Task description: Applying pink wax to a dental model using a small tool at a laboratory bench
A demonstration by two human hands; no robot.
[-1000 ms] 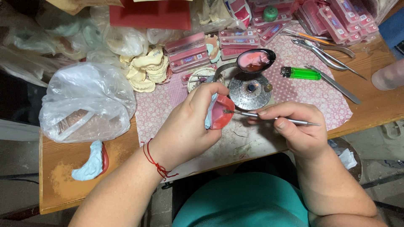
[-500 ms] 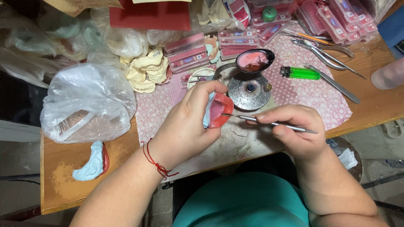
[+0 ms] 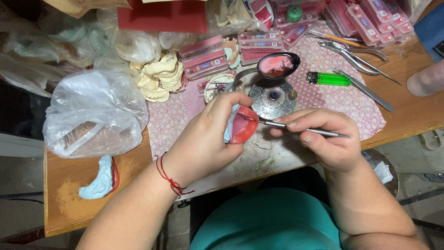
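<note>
My left hand (image 3: pixel 206 139) grips a pale blue dental cast topped with red wax (image 3: pixel 240 126), held just above the table's front edge. My right hand (image 3: pixel 323 139) pinches a thin metal carving tool (image 3: pixel 296 128), and its tip touches the red wax on the cast. A red thread bracelet (image 3: pixel 169 178) circles my left wrist. Behind the cast a large metal spoon (image 3: pixel 276 65) holds melted pink wax over a small round metal burner (image 3: pixel 274 97).
A green lighter (image 3: pixel 329 78), pliers (image 3: pixel 358 58) and other metal tools lie at the right on a patterned cloth (image 3: pixel 337 104). Pink boxes (image 3: pixel 203 55), cream plaster casts (image 3: pixel 159 78), a clear plastic bag (image 3: pixel 92 113) and another blue-and-red cast (image 3: pixel 99 178) sit at the left.
The tool's tip has shifted slightly along the wax, and my right hand has edged a little. The left hand keeps the cast nearly still.
</note>
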